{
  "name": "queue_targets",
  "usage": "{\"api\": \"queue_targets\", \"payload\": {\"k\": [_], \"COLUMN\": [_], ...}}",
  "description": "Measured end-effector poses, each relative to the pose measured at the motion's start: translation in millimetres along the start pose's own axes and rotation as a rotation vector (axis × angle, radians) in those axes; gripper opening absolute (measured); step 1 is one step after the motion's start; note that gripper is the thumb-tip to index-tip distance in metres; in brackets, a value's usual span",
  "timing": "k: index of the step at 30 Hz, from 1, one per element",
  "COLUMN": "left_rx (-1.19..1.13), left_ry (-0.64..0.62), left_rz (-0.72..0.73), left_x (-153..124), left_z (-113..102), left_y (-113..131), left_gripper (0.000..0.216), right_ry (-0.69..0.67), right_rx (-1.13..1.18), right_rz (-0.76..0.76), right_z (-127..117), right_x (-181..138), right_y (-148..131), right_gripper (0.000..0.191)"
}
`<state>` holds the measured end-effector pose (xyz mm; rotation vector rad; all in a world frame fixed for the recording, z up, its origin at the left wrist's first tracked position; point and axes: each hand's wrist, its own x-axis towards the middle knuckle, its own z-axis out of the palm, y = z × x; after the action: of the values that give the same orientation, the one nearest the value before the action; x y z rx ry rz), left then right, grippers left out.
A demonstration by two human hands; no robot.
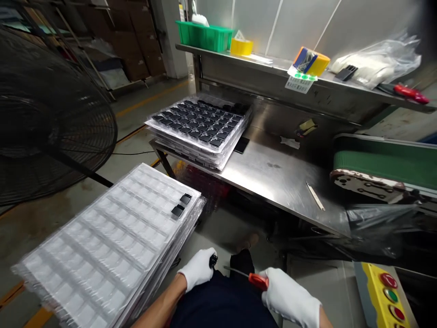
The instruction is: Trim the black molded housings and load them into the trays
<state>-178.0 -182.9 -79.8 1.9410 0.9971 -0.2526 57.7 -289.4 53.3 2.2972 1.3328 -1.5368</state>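
Both my hands wear white gloves and rest low over my lap. My left hand (198, 269) is closed on a small black part (213, 260). My right hand (288, 296) grips a screwdriver with a red handle (258, 281); its thin metal shaft points left toward the black part. To my left lies a stack of clear plastic trays (102, 255), nearly all pockets bare, with two black parts (181, 205) near its far corner. On the steel table (273, 173) sits another stack of clear trays filled with black parts (201, 123).
A large black fan (44, 114) stands at left. A shelf (259, 61) above the table carries a green bin (205, 35), yellow tape roll (241, 46), plastic bags and a red tool (409, 92). A green conveyor (385, 161) and a yellow button box (385, 291) are at right.
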Motion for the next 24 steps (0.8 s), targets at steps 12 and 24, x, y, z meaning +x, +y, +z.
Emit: {"api": "queue_targets", "payload": {"k": [12, 24], "left_rx": [-0.117, -0.059], "left_ry": [0.063, -0.055], "left_rz": [0.154, 0.167], "left_x": [15, 15], "left_z": [-23, -32], "left_y": [10, 6], "left_gripper": [0.022, 0.016], "right_ry": [0.023, 0.06], "right_rx": [0.027, 0.091], "right_rz": [-0.027, 0.018], "right_z": [-16, -5], "right_x": [3, -2], "right_y": [-12, -8], "right_gripper": [0.018, 0.025]}}
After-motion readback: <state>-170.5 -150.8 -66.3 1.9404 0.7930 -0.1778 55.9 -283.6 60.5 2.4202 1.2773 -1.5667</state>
